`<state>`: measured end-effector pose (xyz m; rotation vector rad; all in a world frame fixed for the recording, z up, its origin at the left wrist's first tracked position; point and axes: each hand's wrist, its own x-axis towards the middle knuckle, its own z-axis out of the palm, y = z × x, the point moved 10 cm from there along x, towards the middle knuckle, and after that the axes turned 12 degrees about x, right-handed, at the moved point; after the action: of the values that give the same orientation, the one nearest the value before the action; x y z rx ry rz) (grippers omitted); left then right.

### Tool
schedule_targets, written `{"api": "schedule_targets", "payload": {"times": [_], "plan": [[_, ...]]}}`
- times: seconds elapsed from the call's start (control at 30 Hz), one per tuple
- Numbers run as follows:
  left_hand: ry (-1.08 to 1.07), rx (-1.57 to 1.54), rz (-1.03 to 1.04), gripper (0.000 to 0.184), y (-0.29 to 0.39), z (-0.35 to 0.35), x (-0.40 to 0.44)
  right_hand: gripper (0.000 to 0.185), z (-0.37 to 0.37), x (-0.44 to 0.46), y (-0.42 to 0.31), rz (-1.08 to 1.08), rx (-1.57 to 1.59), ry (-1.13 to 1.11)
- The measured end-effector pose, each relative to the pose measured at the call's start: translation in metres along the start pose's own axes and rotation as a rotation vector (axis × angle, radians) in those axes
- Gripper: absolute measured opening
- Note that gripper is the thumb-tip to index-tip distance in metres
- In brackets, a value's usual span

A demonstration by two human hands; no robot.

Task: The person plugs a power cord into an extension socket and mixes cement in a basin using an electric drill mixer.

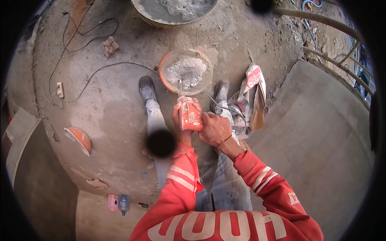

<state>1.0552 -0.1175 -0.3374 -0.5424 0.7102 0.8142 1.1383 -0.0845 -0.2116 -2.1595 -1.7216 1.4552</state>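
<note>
Both my hands grip a dusty red power drill (190, 116), which is held over the near side of a round bucket with an orange rim (162, 68). My left hand (176, 116) wraps around its left side and front, some of those fingers hidden behind the body. On the right, my right hand (216, 129) is closed on the handle, hiding the trigger. A thin shaft (180, 85) runs from the drill's front into pale grey powder (188, 72) in the bucket. The shaft's lower end is buried from sight.
A large tub of cloudy, foamy water (177, 10) stands beyond the bucket. My shoes flank the bucket, with a crumpled paper sack (253, 96) at right. A black cable (108, 64) crosses the floor near a socket block (60, 90). An orange bowl (80, 138) lies tipped at left.
</note>
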Motion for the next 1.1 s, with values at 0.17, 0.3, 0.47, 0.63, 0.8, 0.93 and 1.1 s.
{"api": "schedule_targets", "payload": {"times": [0.17,0.3,0.47,0.63,0.8,0.93,1.1], "plan": [[0.04,-0.024,-0.004,0.043,0.003,0.005,0.001,0.033,-0.004,0.01,-0.006,-0.004,-0.047,-0.044],[-0.003,-0.051,-0.021,0.044,0.004,0.005,0.005,0.035,-0.005,0.016,-0.01,0.024,-0.047,-0.079],[0.041,0.031,-0.022,0.048,0.003,0.014,0.005,0.036,-0.008,0.015,-0.001,0.079,-0.023,-0.066],[0.067,0.107,-0.013,0.049,0.002,0.007,0.006,0.027,-0.013,0.01,0.0,0.102,-0.013,0.007],[0.064,0.087,-0.044,0.048,-0.001,0.007,0.004,0.028,-0.009,0.006,0.003,0.1,0.005,0.04],[0.034,0.095,-0.069,0.048,-0.004,0.006,0.003,0.028,-0.011,0.005,0.004,0.104,0.012,0.034],[0.056,0.06,-0.024,0.047,-0.001,0.002,0.005,0.028,-0.012,0.007,0.003,0.11,0.004,0.012]]}}
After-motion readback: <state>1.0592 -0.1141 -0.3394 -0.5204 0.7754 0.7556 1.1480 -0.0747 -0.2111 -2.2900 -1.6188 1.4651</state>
